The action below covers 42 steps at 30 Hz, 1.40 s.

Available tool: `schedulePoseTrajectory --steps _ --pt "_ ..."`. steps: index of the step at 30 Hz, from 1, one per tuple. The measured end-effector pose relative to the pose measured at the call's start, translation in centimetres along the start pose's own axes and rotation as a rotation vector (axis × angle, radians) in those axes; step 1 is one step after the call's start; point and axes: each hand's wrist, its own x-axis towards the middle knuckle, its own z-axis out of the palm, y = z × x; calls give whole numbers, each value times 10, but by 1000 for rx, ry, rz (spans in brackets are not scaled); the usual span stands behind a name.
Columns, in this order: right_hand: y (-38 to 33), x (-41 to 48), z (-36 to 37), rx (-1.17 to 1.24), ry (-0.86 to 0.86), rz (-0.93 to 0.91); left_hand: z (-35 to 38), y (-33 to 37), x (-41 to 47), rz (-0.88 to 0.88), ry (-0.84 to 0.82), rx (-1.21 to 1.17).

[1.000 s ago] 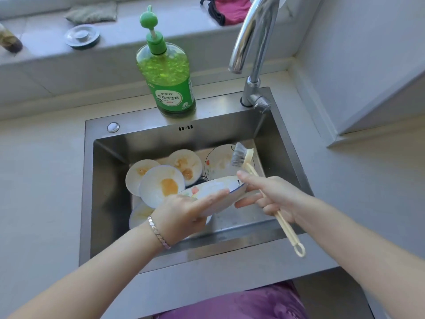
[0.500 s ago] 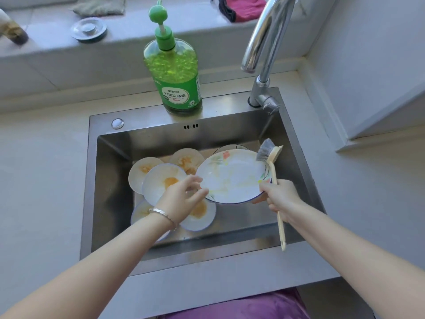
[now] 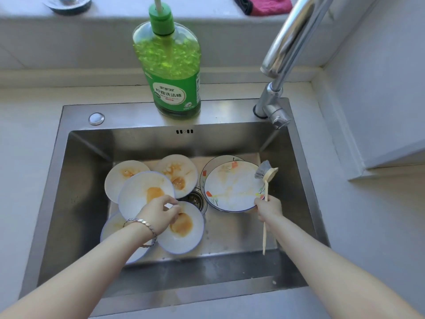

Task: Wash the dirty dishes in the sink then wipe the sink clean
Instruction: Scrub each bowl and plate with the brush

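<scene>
The steel sink (image 3: 76, 203) holds several white plates smeared with orange sauce. My left hand (image 3: 161, 211), with a bracelet on the wrist, pinches the near rim of one stained white plate (image 3: 140, 192) that lies on top of the others. On the right a flowered plate (image 3: 232, 187) rests on a second flowered plate (image 3: 213, 163). My right hand (image 3: 268, 207) is closed around the handle of a cream dish brush (image 3: 266, 174), and its fingers touch the flowered plate's near rim. The brush's grey bristles sit at that plate's far right edge.
A green dish soap bottle (image 3: 170, 72) stands on the sink's back ledge. The chrome faucet (image 3: 289, 42) arches over the right corner. The drain strainer (image 3: 195, 199) shows between the plates. A pink cloth (image 3: 266, 4) and a metal lid (image 3: 69, 2) lie on the sill.
My left hand let go of the flowered plate and moved left onto a stained white plate. The flowered plate went down flat onto the right side of the sink. The brush stayed in my right hand.
</scene>
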Motion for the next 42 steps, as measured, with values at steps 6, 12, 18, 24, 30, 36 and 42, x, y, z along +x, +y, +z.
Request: schedulePoseTrajectory --steps 6,12,18,24,30,36,42 --pt "4 19 14 -22 -7 -13 -2 -2 -5 -5 35 -96" --pt "18 30 23 -180 54 -42 3 -1 -11 -47 19 -124" --pt "21 34 31 -323 124 -77 4 -5 -9 -63 32 -149" --pt "15 5 19 -483 123 -234 7 -11 -12 -69 21 -190" --pt "-5 -40 7 -486 -121 -413 -7 -47 -14 -215 235 -114" --pt "-29 -82 13 -460 -250 -486 -25 -83 7 -373 306 -178" --pt "-28 -106 22 -435 -285 -487 -21 -97 34 -329 245 -510"
